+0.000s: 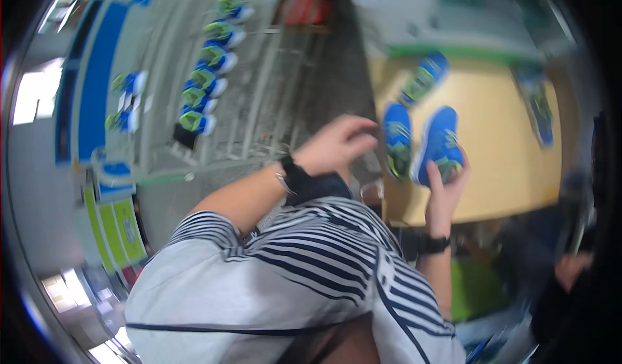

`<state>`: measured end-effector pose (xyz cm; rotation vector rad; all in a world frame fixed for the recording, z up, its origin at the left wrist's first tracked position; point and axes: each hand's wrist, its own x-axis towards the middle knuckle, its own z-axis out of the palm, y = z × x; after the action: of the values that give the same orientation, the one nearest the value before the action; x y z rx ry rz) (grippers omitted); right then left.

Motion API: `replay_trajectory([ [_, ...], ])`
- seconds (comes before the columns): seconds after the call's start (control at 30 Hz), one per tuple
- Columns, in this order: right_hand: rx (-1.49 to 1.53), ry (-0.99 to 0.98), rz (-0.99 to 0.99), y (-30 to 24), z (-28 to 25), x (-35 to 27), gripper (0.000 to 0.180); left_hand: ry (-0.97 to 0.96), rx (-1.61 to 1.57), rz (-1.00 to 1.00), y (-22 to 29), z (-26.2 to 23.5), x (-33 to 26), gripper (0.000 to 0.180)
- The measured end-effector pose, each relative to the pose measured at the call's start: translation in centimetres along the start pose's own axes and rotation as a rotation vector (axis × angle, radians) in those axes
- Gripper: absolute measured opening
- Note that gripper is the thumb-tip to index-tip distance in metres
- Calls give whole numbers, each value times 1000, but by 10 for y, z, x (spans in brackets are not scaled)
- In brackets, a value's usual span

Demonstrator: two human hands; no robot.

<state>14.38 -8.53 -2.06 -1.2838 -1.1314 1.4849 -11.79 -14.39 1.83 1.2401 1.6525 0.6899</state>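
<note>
Blue shoe (440,145), likely light and soft-sided, sits grasped at its heel by the right hand (446,192); left hand (334,147) hovers loosely curled, holding nothing.

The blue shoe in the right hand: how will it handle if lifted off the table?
The blue shoe looks light, since the right hand alone grips it. Its sole probably keeps it fairly stiff. Its flat sole makes rolling unlikely, though it could tip sideways.

Tan table (499,170): blue shoes (396,140), shoe (424,78) on top
</note>
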Motion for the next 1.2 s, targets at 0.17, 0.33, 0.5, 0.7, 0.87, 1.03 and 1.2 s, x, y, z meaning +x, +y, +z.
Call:
replay_trajectory([
  [0.17, -106, -575, -295, -36, 121, -32, 101, 179, -315, 297, -9, -8, -38, 119],
  [0.33, -138, -1007, -204, -32, 227, -40, 105, 439, -569, 155, -58, -100, -90, 115],
  [0.5, -231, -786, -175, -22, 331, -75, 87, 443, -840, 281, -106, -146, -134, 94],
  [0.7, 54, -754, -321, -92, 430, -61, 82, 406, -865, 344, -129, -213, -180, 77],
  [0.87, -43, -895, -812, -174, 589, -26, 84, 633, -715, -31, -149, -235, -215, 36],
  [1.03, -443, -943, -901, -144, 699, 38, 86, 518, -652, 7, -159, -243, -204, 33],
  [1.2, -390, -889, -1041, -145, 672, 30, 78, 449, -632, -6, -155, -238, -178, 28],
])
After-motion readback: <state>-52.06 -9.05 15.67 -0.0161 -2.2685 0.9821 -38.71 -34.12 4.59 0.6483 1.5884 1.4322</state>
